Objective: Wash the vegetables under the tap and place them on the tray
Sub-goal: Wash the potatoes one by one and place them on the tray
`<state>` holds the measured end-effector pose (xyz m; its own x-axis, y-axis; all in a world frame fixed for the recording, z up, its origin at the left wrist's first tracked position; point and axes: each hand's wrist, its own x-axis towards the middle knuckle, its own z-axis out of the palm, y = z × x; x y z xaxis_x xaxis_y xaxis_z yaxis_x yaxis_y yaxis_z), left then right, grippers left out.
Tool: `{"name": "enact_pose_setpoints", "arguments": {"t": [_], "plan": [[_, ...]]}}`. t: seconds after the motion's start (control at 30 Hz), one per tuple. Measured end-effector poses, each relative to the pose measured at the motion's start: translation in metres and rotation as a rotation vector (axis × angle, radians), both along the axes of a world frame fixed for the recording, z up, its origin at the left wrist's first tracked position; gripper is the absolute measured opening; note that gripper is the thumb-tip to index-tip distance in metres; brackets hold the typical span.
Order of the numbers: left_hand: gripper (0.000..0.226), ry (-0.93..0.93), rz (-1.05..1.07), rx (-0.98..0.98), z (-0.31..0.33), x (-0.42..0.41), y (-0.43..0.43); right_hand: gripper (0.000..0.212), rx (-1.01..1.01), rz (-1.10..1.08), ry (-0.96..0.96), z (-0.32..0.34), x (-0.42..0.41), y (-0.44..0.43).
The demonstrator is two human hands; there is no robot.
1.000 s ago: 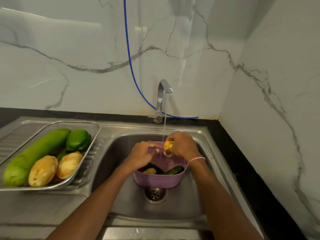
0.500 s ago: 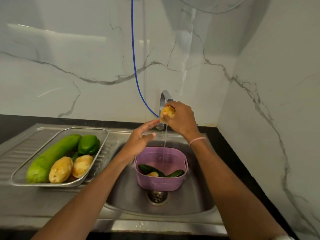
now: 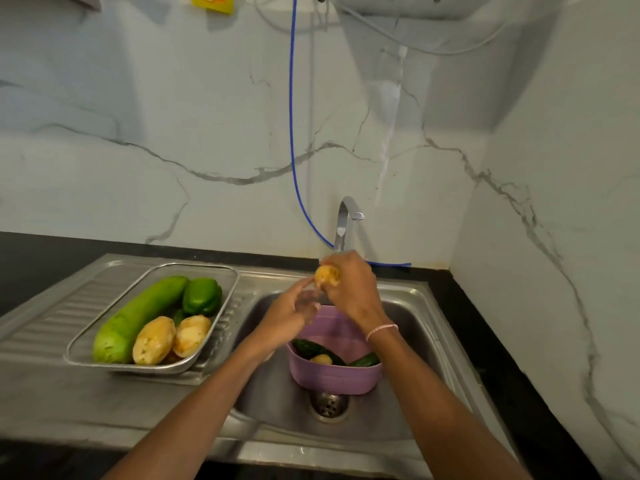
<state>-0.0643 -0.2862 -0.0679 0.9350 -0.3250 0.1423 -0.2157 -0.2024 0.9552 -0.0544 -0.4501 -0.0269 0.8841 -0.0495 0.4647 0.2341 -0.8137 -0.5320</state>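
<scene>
**Sink station: containers, contents, hands**

Item 1. Metal tray (image 3: 197, 265), on the ribbed draining board (image 3: 52, 317) left of the sink (image 3: 412, 327). Contents: one long pale green gourd (image 3: 138, 317) lying along the tray's left side; one green bell pepper (image 3: 202, 296) at the far end, touching the gourd's tip; two yellow-brown potatoes (image 3: 154, 340) side by side at the near end, against the gourd.

Item 2. Purple plastic basket (image 3: 332, 381), standing in the sink bowl just behind the drain (image 3: 328, 405). Contents: two dark green cucumbers (image 3: 317, 349) and one small potato (image 3: 321, 359) between them.

Item 3. Right hand (image 3: 353, 289), raised above the basket and in front of the base of the tap (image 3: 346, 220). Fingers curl round a small potato (image 3: 327, 276), which shows at the hand's left side. A pink bracelet (image 3: 381, 330) sits at the wrist.

Item 4. Left hand (image 3: 294, 310), just below and left of the held potato, above the basket's far rim. Fingers are loosely extended toward the potato and grip nothing; they are blurred, so whether the tips touch it cannot be told.

Item 5. Blue hose (image 3: 292, 133), hanging down the marble wall and running behind the tap.
</scene>
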Motion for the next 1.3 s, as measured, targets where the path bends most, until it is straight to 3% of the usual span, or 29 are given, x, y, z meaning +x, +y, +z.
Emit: {"name": "enact_pose_setpoints", "arguments": {"t": [0.13, 0.27, 0.33, 0.4, 0.47, 0.6, 0.7, 0.8, 1.0, 1.3], "plan": [[0.049, -0.172, 0.179, -0.079, 0.038, 0.007, 0.040, 0.043, 0.420, 0.097, 0.001, 0.030, 0.015, 0.043], [0.036, -0.199, 0.389, 0.039, 0.063, 0.002, 0.094, 0.029, 0.722, 0.221, 0.131, 0.033, 0.028, 0.099], [0.036, -0.205, 0.464, 0.168, 0.066, -0.003, 0.121, 0.023, 0.753, 0.258, 0.243, 0.027, 0.034, 0.128], [0.034, -0.239, 0.496, 0.326, 0.065, -0.012, 0.149, 0.019, 0.699, 0.313, 0.312, 0.020, 0.038, 0.153], [0.017, -0.258, 0.520, 0.451, 0.063, -0.021, 0.172, 0.015, 0.644, 0.396, 0.361, 0.012, 0.039, 0.166], [0.035, -0.257, 0.570, 0.526, 0.051, -0.035, 0.212, 0.016, 0.502, 0.624, 0.454, -0.007, 0.034, 0.183], [0.035, -0.252, 0.589, 0.530, 0.039, -0.041, 0.223, 0.023, 0.456, 0.717, 0.481, -0.014, 0.029, 0.190], [0.025, -0.265, 0.637, 0.562, 0.031, -0.040, 0.223, 0.021, 0.499, 0.645, 0.505, -0.013, 0.034, 0.190], [0.018, -0.271, 0.701, 0.551, 0.024, -0.037, 0.225, 0.014, 0.325, 0.267, 0.292, -0.010, 0.045, 0.225], [0.013, -0.222, 0.736, 0.618, 0.016, -0.032, 0.232, 0.019, -0.077, 0.307, 0.238, -0.024, 0.045, 0.235]]}}
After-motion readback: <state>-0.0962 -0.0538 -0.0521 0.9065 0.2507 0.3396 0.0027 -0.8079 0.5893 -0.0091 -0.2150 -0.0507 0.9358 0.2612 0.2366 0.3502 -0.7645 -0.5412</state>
